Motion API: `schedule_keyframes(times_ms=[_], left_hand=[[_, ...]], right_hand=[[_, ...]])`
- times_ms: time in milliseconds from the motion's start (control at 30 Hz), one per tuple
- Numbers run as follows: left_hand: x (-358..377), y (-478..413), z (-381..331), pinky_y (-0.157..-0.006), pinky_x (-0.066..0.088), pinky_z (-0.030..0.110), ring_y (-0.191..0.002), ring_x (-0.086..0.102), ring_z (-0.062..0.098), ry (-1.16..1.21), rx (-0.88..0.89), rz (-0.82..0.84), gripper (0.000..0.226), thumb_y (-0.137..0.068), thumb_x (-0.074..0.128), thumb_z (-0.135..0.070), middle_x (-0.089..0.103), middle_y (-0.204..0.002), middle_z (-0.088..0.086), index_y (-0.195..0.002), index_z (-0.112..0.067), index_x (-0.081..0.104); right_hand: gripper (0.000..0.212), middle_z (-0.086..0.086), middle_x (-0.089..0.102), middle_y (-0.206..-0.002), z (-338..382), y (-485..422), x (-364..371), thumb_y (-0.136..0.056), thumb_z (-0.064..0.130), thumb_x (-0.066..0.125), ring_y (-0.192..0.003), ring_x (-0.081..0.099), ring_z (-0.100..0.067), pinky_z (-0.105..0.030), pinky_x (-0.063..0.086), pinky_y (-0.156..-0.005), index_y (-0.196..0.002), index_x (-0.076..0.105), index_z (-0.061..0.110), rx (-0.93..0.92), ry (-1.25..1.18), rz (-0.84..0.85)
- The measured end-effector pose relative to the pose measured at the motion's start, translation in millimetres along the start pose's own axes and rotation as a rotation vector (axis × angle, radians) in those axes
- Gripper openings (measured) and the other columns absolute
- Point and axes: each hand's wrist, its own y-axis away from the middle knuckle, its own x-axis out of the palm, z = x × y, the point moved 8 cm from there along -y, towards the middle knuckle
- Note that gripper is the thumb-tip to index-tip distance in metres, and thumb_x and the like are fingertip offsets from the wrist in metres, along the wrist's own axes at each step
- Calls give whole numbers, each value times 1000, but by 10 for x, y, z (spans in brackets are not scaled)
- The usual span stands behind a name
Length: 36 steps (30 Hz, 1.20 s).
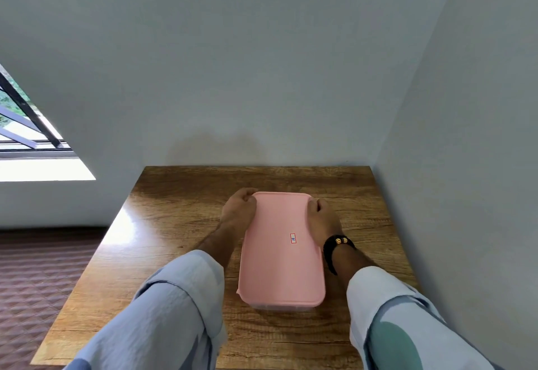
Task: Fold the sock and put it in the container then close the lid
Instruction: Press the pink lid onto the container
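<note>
A pink lid [279, 265] with a small red-framed label lies flat on top of a clear container [283, 308], of which only a thin strip shows under the near edge. My left hand [238, 211] grips the lid's far left corner, fingers curled over the rim. My right hand [323, 218], with a dark beaded band on the wrist, grips the far right corner the same way. The sock is hidden; no part of it shows.
The container stands on a wooden table [174, 224] pushed into a corner, with a wall behind and a wall [465, 166] close on the right. A window [26, 125] is at the left, and a patterned floor [35, 276] lies below the table's left edge.
</note>
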Motion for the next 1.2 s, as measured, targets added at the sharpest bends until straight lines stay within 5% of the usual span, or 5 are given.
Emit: schedule_keyframes(times_ms=[300, 600, 800, 933, 1200], left_hand=[[145, -229, 312, -69, 53, 29, -86, 70, 22, 230, -143, -59, 36, -99, 56, -54, 73, -91, 1, -81, -23, 66], [-7, 2, 116, -82, 47, 33, -97, 61, 21, -12, 6, -168, 40, -104, 50, -47, 70, -111, 2, -126, -18, 65], [-219, 714, 256, -90, 60, 46, -95, 69, 24, -198, 9, -168, 42, -102, 42, -55, 71, -107, 1, -119, -22, 61], [-236, 1129, 309, -93, 60, 48, -96, 70, 27, -209, -101, -184, 41, -101, 38, -56, 70, -105, 2, -115, -23, 58], [-142, 1573, 623, -73, 61, 38, -78, 67, 16, -195, -140, -251, 40, -104, 32, -56, 68, -97, -2, -114, -23, 52]], right_hand=[[41, -8, 62, -92, -9, -23, 15, -104, 41, 34, -88, 57, -27, -36, 43, -74, -99, 60, 10, -21, 9, -25], [44, -9, 61, -95, 51, 51, -26, -104, 45, 31, -85, 55, -27, -35, 40, -71, -106, 58, 10, 24, 68, 11], [50, -1, 56, -76, -19, 671, -274, -98, 62, 30, -68, 54, -19, -35, 39, -68, -75, 53, 24, 35, 79, 99], [53, -6, 70, -112, -115, 1117, -247, -98, 59, 32, -95, 65, -27, -36, 46, -78, -120, 56, 17, 72, 402, 69], [41, -8, 66, -117, -187, 1607, -241, -105, 44, 29, -107, 63, -27, -43, 53, -94, -126, 51, 16, -50, 485, -118]])
